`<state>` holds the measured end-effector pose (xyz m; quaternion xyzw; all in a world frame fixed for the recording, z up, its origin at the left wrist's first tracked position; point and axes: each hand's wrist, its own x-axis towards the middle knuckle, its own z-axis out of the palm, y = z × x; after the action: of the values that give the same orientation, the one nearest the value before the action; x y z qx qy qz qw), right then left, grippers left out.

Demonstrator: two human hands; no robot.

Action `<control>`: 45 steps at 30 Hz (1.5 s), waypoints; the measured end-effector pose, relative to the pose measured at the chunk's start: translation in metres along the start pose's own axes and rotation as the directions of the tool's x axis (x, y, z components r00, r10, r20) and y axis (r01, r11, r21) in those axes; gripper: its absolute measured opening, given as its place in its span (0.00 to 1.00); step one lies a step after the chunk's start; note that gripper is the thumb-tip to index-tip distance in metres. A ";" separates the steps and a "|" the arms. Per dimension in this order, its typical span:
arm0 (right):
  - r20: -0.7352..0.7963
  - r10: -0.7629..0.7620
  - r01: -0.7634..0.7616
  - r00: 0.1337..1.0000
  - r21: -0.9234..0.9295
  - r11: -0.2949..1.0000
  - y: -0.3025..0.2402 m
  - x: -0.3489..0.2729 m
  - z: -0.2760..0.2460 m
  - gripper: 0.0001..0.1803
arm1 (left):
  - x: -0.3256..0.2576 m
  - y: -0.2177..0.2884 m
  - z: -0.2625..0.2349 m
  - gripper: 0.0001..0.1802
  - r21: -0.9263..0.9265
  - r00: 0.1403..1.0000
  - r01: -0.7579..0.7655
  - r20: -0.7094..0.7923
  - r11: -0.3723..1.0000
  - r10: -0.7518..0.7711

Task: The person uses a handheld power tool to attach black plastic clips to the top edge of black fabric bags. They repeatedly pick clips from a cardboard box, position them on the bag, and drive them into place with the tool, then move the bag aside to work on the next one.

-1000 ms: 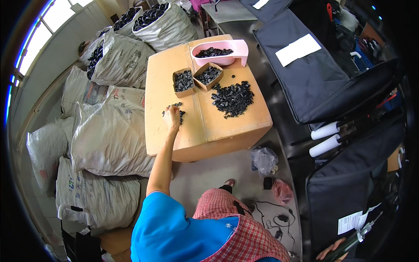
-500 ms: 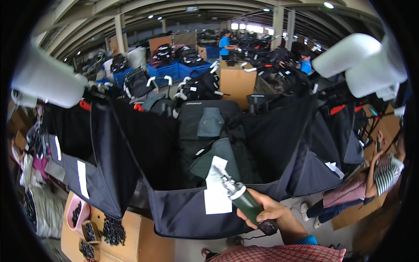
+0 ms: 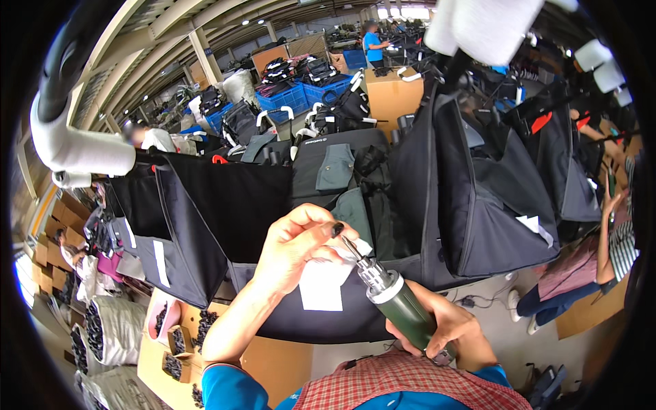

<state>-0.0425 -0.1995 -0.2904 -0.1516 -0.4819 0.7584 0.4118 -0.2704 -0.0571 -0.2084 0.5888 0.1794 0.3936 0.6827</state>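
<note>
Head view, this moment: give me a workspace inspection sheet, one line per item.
Surface: cardboard box top low left, partly hidden by the arm.
Job's things: green electric screwdriver with bit pointing up-left; small black screw at its tip; black fabric bag hanging in front, white paper tag on it.
Clutter: pink tray and small boxes of black parts on the box.
Grippers: left hand pinches the screw; right hand grips the screwdriver.
Cables: cord on the floor at right.
Surroundings: blue crates, white sacks, other people at work.
</note>
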 end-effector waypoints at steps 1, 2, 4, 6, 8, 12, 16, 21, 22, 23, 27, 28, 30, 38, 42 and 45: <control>-0.022 -0.003 0.002 1.000 -0.040 0.999 0.000 -0.004 0.001 0.65 | 0.000 -0.003 0.001 0.06 -0.031 0.999 -0.020 0.044 0.999 0.021; -0.038 0.004 -0.006 0.999 -0.033 0.999 0.000 -0.009 0.001 0.65 | 0.002 -0.003 0.006 0.06 -0.048 0.997 0.015 0.072 0.999 -0.012; -0.067 0.020 -0.021 0.998 -0.018 1.000 0.000 -0.015 -0.001 0.65 | 0.005 -0.003 0.014 0.05 -0.078 0.989 0.085 0.126 0.993 -0.075; -0.075 0.011 -0.012 0.997 -0.016 1.000 -0.003 -0.019 -0.002 0.65 | 0.007 -0.002 0.018 0.06 -0.134 0.984 0.086 0.166 0.987 -0.063; -0.072 0.001 -0.001 0.997 0.003 1.000 -0.003 -0.022 -0.001 0.65 | 0.006 0.001 0.021 0.06 -0.138 0.983 0.093 0.170 0.986 -0.069; -0.060 0.031 -0.032 0.998 -0.005 0.999 -0.009 -0.023 -0.001 0.65 | 0.004 0.003 0.020 0.06 -0.133 0.982 0.109 0.170 0.985 -0.085; -0.059 0.037 -0.041 0.998 -0.076 0.996 -0.011 -0.025 -0.003 0.65 | 0.006 0.017 0.019 0.04 0.031 0.975 0.098 0.197 0.995 -0.103; -0.098 0.066 -0.085 0.993 -0.199 0.976 -0.011 -0.030 -0.003 0.65 | 0.009 0.036 0.029 0.03 0.233 0.964 0.130 0.197 0.964 -0.178; -0.134 0.011 -0.056 0.991 -0.341 0.938 -0.012 -0.029 0.000 0.65 | 0.010 0.041 0.031 0.03 0.273 0.959 0.148 0.194 0.951 -0.205; -0.162 -0.047 -0.036 0.986 -0.475 0.879 -0.013 -0.026 0.007 0.65 | 0.012 0.045 0.032 0.03 0.310 0.954 0.166 0.190 0.936 -0.232; -0.240 -0.100 -0.080 0.965 -0.640 0.764 -0.017 -0.027 0.019 0.66 | 0.014 0.045 0.036 0.04 0.302 0.943 0.203 0.195 0.931 -0.269; -0.236 -0.109 -0.072 0.966 -0.644 0.761 -0.017 -0.028 0.020 0.66 | 0.014 0.044 0.037 0.05 0.280 0.940 0.210 0.204 0.937 -0.272; -0.224 -0.116 -0.057 0.968 -0.642 0.765 -0.020 -0.029 0.019 0.66 | 0.013 0.046 0.042 0.04 0.324 0.948 0.189 0.185 0.927 -0.257; -0.339 -0.170 -0.190 0.925 -0.803 0.565 -0.015 -0.026 0.030 0.66 | 0.015 0.046 0.050 0.05 0.400 0.938 0.191 0.193 0.896 -0.287; -0.276 -0.277 -0.088 0.920 -0.836 0.541 -0.005 -0.026 0.026 0.66 | 0.008 0.050 0.064 0.04 0.510 0.951 0.022 0.256 0.860 -0.176; -0.334 -0.321 -0.036 0.886 -0.741 0.671 0.012 -0.027 0.015 0.70 | -0.001 0.064 0.082 0.06 0.668 0.954 -0.130 0.285 0.733 -0.090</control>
<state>-0.0414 -0.2317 -0.2981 -0.4295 -0.6485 0.4130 0.4737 -0.2341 -0.1125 -0.1283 0.8515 0.1991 0.2146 0.4350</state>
